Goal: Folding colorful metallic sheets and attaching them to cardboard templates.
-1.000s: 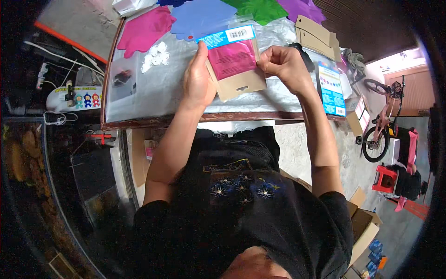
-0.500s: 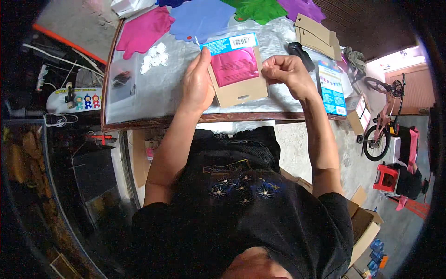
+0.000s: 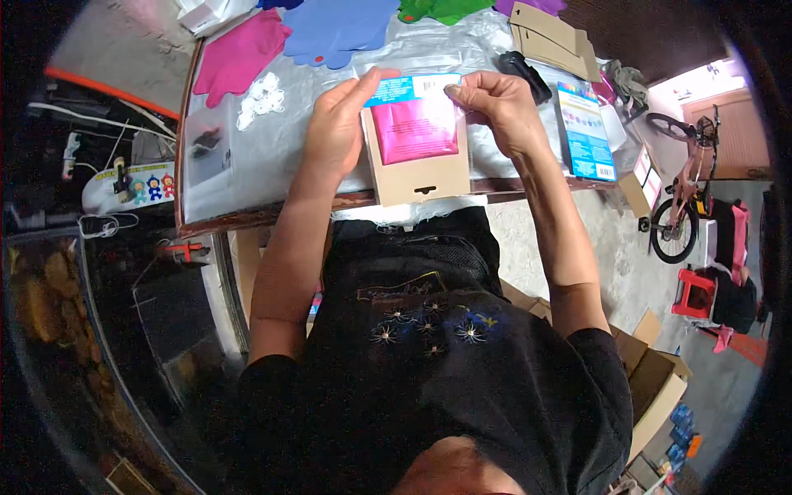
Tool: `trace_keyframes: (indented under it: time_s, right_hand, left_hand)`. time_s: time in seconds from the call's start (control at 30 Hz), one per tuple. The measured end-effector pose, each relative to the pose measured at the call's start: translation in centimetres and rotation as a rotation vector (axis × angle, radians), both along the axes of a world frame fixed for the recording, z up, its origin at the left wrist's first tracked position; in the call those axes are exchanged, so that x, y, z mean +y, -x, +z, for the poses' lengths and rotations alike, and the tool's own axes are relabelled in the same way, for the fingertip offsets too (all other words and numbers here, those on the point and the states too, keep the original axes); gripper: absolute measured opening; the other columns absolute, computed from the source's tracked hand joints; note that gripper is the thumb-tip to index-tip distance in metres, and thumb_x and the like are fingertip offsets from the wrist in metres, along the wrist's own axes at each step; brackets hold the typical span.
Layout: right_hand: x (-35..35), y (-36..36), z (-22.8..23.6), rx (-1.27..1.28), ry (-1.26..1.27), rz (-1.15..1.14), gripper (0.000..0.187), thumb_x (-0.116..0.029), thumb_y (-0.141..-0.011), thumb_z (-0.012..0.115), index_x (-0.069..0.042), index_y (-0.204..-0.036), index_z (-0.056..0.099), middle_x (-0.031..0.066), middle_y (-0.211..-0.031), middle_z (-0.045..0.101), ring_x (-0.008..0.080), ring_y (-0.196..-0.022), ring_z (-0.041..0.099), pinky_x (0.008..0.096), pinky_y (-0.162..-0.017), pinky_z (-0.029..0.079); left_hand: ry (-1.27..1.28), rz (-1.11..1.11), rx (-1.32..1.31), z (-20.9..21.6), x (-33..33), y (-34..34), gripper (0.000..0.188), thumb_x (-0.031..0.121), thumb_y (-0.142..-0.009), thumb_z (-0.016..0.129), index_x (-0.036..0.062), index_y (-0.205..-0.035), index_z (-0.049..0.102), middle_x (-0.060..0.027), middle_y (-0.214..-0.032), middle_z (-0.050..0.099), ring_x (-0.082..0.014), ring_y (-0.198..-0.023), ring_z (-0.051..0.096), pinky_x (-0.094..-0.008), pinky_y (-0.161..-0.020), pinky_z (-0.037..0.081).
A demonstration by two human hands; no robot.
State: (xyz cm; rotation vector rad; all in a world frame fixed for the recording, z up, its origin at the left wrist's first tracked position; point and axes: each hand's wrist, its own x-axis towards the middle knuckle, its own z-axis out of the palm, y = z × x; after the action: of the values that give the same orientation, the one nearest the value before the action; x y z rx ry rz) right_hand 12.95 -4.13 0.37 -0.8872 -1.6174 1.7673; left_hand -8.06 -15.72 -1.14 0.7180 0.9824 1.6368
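Note:
Between both hands I hold a flat clear-bagged package (image 3: pixel 421 132): tan card, a shiny pink folded piece at its middle and a blue label with a barcode along the far end. A small hang slot shows near its close end. My left hand (image 3: pixel 337 124) is closed on the left edge, its fingers partly hidden behind. At the far right corner my right hand (image 3: pixel 502 109) pinches the clear bag between thumb and fingers. Beyond on the table lie a pink cut-out (image 3: pixel 241 56), a light blue cut-out (image 3: pixel 334 31) and a green cut-out (image 3: pixel 445 8).
White stringy pieces (image 3: pixel 262 102) and a clear bag with dark bits (image 3: pixel 206 148) lie at the left. On the right are a black tool-like object (image 3: pixel 525 76), tan cards (image 3: pixel 554 41) and a blue printed package (image 3: pixel 587 132). The table's wooden edge (image 3: pixel 239 218) runs just beyond my body.
The package has come a little closer to me and sits straighter. My right hand has shifted from its right edge up to the far right corner. The whole view has moved slightly.

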Motion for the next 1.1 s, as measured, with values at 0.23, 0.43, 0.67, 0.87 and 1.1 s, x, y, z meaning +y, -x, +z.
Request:
trace_keyframes:
  time_s: [0.23, 0.43, 0.67, 0.87, 1.1]
  right_hand:
    - [-1.4, -3.4, -0.6, -0.103, -0.065, 0.189, 0.01, -0.007, -0.092, 0.071, 0.002, -0.094, 0.072, 0.003, -0.08, 0.07, 0.0085, -0.07, 0.063, 0.0247, -0.065, 0.052]
    - [8.9, -12.9, -2.4, -0.643, -0.981, -0.432, 0.016, -0.011, -0.089, 0.07, -0.007, -0.104, 0.074, 0.0086, -0.087, 0.074, 0.0223, -0.077, 0.07, 0.0336, -0.071, 0.056]
    - [18.8, -14.3, -4.4, -0.864, -1.273, -0.276, 0.024, -0.017, -0.084, 0.072, -0.011, -0.107, 0.075, 0.0155, -0.1, 0.073, 0.0368, -0.091, 0.069, 0.0415, -0.08, 0.055]
    - [23.2, -14.4, -7.3, -0.974, -1.23, 0.025, 0.026, -0.019, -0.085, 0.071, -0.011, -0.11, 0.074, 0.0144, -0.105, 0.071, 0.0335, -0.097, 0.069, 0.0411, -0.081, 0.054]
    - [25.3, -15.1, -7.9, -0.717, -1.032, 0.021, 0.022, -0.02, -0.089, 0.07, -0.01, -0.109, 0.073, 0.0148, -0.104, 0.071, 0.0329, -0.094, 0.07, 0.0409, -0.08, 0.054]
  left_hand:
    - [0.231, -0.285, 0.415, 2.2, 0.6, 5.5, 0.034, 0.027, -0.102, 0.061, -0.0002, -0.122, 0.067, -0.0091, -0.114, 0.069, -0.0161, -0.104, 0.064, -0.0304, -0.094, 0.048]
    - [0.376, -0.591, 0.961, 3.6, 5.8, 6.2, 0.038, 0.024, -0.09, 0.074, 0.0033, -0.122, 0.068, -0.0059, -0.11, 0.07, -0.014, -0.095, 0.065, -0.0279, -0.088, 0.05]
    - [-0.36, -0.063, 1.715, -1.5, 3.9, 2.0, 0.043, 0.025, -0.081, 0.081, 0.0032, -0.115, 0.067, -0.0114, -0.102, 0.068, -0.026, -0.084, 0.066, -0.0355, -0.076, 0.053]
    - [0.328, 0.038, 1.42, -3.5, -0.9, -1.4, 0.042, 0.031, -0.077, 0.083, 0.0043, -0.097, 0.057, -0.0131, -0.092, 0.064, -0.0328, -0.079, 0.064, -0.0444, -0.069, 0.05]
    - [0.359, 0.199, 1.363, -4.0, -0.8, -2.4, 0.038, 0.03, -0.077, 0.082, 0.0047, -0.093, 0.058, -0.0134, -0.086, 0.063, -0.0338, -0.077, 0.064, -0.0459, -0.067, 0.05]
